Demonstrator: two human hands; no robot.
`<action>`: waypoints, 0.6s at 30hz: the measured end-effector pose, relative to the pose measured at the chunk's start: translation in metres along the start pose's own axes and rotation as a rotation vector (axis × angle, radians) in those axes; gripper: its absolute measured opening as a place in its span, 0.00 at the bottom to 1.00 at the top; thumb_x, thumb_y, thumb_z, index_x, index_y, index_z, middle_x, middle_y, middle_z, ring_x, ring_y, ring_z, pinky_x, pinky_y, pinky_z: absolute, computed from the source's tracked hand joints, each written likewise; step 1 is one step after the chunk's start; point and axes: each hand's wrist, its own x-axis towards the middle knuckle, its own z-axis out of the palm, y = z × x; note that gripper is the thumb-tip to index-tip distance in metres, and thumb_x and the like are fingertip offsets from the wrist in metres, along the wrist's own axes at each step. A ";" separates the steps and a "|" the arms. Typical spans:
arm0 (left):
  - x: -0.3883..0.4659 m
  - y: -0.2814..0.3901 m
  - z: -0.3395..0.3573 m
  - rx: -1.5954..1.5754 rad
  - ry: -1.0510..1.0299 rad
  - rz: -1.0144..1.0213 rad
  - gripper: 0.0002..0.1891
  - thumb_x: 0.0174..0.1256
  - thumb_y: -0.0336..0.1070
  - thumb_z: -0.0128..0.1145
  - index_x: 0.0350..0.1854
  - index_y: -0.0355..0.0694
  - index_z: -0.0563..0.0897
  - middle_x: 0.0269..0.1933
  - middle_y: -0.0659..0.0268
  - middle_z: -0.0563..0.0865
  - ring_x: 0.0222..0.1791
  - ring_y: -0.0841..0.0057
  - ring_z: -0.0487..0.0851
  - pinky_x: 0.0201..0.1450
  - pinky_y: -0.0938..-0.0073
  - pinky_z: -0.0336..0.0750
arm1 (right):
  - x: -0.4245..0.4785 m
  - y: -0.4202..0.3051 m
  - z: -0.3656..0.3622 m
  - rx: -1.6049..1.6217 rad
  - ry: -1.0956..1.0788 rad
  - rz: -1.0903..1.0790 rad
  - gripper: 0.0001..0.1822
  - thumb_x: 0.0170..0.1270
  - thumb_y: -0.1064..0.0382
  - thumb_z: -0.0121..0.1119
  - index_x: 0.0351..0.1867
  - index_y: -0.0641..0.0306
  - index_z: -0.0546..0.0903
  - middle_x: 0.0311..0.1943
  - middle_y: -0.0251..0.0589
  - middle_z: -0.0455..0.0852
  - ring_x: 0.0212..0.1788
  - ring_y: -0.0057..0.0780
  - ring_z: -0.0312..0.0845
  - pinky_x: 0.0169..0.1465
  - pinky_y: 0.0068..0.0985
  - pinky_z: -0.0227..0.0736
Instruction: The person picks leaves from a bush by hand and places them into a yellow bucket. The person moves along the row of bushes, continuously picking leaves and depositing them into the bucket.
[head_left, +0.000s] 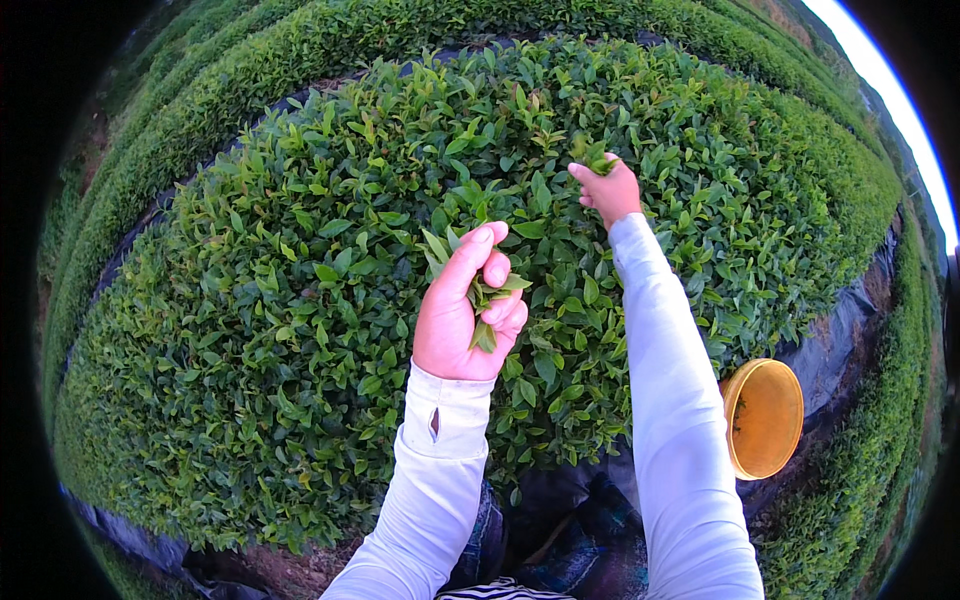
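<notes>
Dense tea bushes (300, 300) with glossy green leaves spread across the view in front of me. My left hand (472, 307), palm turned up and fingers curled, holds a small bunch of picked tea leaves (484, 337) above the middle of the bush. Farther forward and to the right, my right hand (611, 187) grips leafy tea shoots (594, 159) between thumb and fingers, close over the bush top. Whether those shoots are still attached to the bush cannot be told.
A yellow bucket (765, 420), tilted with some leaves inside, is at the bush's right edge. Dark ground sheeting (832, 352) runs between the rows. More tea rows (225, 82) curve behind and along the right. My legs in dark patterned cloth (585, 551) are at the near edge.
</notes>
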 end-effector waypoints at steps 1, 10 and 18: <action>0.000 -0.001 0.000 -0.005 0.001 -0.004 0.08 0.65 0.40 0.49 0.41 0.44 0.76 0.22 0.76 0.73 0.12 0.87 0.64 0.16 0.84 0.59 | -0.002 -0.005 0.003 -0.192 0.082 -0.039 0.20 0.49 0.61 0.66 0.42 0.68 0.76 0.29 0.36 0.81 0.23 0.18 0.75 0.23 0.18 0.73; -0.002 0.001 -0.001 -0.020 -0.012 0.000 0.08 0.65 0.40 0.50 0.41 0.43 0.76 0.22 0.76 0.72 0.12 0.87 0.64 0.16 0.85 0.59 | -0.006 0.017 -0.016 0.061 0.139 -0.039 0.11 0.55 0.68 0.59 0.40 0.67 0.77 0.28 0.36 0.81 0.23 0.19 0.77 0.24 0.17 0.74; 0.000 -0.006 0.001 -0.085 -0.033 -0.022 0.11 0.68 0.38 0.44 0.42 0.42 0.78 0.22 0.75 0.75 0.12 0.86 0.64 0.14 0.84 0.56 | -0.020 0.012 -0.043 0.760 -0.172 0.360 0.10 0.60 0.66 0.56 0.42 0.66 0.76 0.31 0.37 0.80 0.24 0.18 0.75 0.26 0.13 0.74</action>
